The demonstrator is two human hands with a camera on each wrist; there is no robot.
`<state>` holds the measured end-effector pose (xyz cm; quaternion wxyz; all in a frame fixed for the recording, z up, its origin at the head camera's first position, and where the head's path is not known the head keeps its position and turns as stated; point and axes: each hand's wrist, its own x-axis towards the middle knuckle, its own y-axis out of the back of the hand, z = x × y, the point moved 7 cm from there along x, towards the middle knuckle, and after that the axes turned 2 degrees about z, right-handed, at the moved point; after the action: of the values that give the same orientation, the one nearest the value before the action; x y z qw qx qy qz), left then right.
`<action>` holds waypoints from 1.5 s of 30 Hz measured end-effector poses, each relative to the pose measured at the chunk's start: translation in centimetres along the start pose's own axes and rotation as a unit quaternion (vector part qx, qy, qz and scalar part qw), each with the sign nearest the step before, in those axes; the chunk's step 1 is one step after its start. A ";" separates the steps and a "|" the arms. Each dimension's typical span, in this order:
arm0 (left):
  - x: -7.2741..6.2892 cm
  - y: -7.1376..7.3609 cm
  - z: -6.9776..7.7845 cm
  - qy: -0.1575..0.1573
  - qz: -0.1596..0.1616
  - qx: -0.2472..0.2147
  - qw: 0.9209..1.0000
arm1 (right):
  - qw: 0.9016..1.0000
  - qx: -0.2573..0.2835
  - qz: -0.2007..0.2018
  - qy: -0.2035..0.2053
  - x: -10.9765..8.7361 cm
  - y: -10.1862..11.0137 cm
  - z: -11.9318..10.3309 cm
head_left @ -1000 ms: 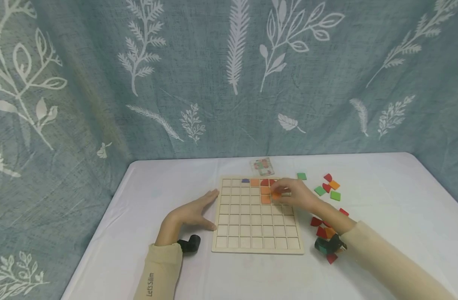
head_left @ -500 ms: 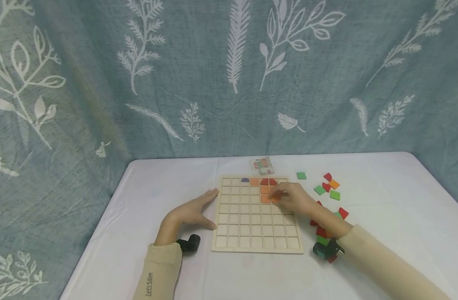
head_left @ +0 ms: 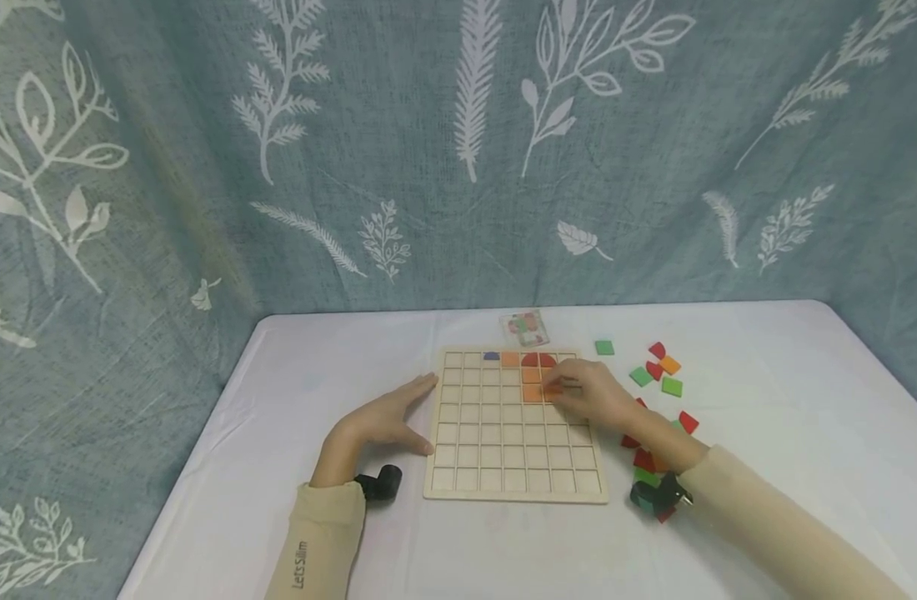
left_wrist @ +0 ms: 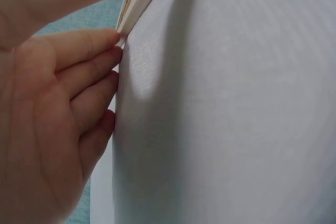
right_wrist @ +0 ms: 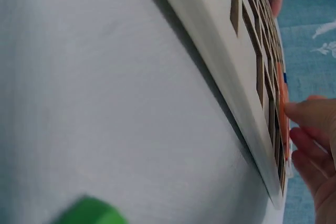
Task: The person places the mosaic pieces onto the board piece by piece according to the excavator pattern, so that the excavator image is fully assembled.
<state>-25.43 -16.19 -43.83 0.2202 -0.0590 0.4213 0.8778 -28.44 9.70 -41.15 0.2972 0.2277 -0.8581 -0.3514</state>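
A pale wooden grid board point(head_left: 514, 500) lies on the table. My left hand point(head_left: 383, 419) rests along its left side, fingertips and thumb at the edge, fingers extended in the left wrist view. Over the upper right cells my right hand point(head_left: 595, 392) touches an orange square tile point(head_left: 553, 397), which lies in its cell partly covered by the fingers; in the right wrist view the thumb point(right_wrist: 304, 111) is on the orange. Left of it sits another orange tile point(head_left: 532, 393), with one more above. The top row holds two red curved tiles point(head_left: 529, 360), an orange square and a blue half-round tile point(head_left: 492, 356).
Right of the board lie several loose red, orange and green tiles point(head_left: 672, 387), some beneath the right forearm. A green square point(head_left: 604, 347) sits apart from them. Behind the board is a small patterned card point(head_left: 525, 329). A leaf-print curtain point(head_left: 413, 150) hangs behind the table.
The orange tile has gone from between my right fingers into a cell beside the other orange tile. My right hand has stayed close over it; my left hand has kept its place.
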 end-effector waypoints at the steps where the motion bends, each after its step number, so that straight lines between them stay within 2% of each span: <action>1: 0.0 0.0 0.1 -0.002 0.000 0.002 1.000 | 1.000 0.003 0.006 -0.005 0.0 0.1 0.1; 7: 0.3 0.1 0.3 -0.009 -0.003 0.004 1.000 | 0.999 0.013 0.013 -0.032 -0.1 0.4 0.3; 12: 0.4 0.1 0.3 -0.016 -0.005 0.000 1.000 | 0.995 0.062 0.022 -0.081 -0.3 1.3 0.8; 17: 0.4 0.2 0.3 -0.024 -0.007 -0.005 1.000 | 0.990 0.077 -0.004 -0.119 -1.1 2.2 1.6; 23: 0.5 0.4 0.5 -0.032 -0.010 -0.002 0.999 | 0.989 0.057 -0.027 -0.137 -2.6 3.9 2.2; 29: 0.6 0.3 0.2 -0.031 -0.012 -0.001 0.999 | 0.986 0.024 -0.046 -0.160 -5.2 5.1 2.4; 37: 0.6 0.2 -0.1 -0.032 -0.013 -0.006 0.999 | 0.984 -0.011 -0.018 -0.179 -8.0 6.7 2.9; 45: 0.3 0.0 -0.2 -0.035 -0.013 -0.007 0.999 | 0.971 -0.071 0.009 -0.228 -8.4 6.2 3.3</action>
<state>-25.77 -16.24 -44.04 0.2462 -0.0356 0.4061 0.8793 -25.76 20.31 -41.36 0.1126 0.1124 -0.8780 -0.4514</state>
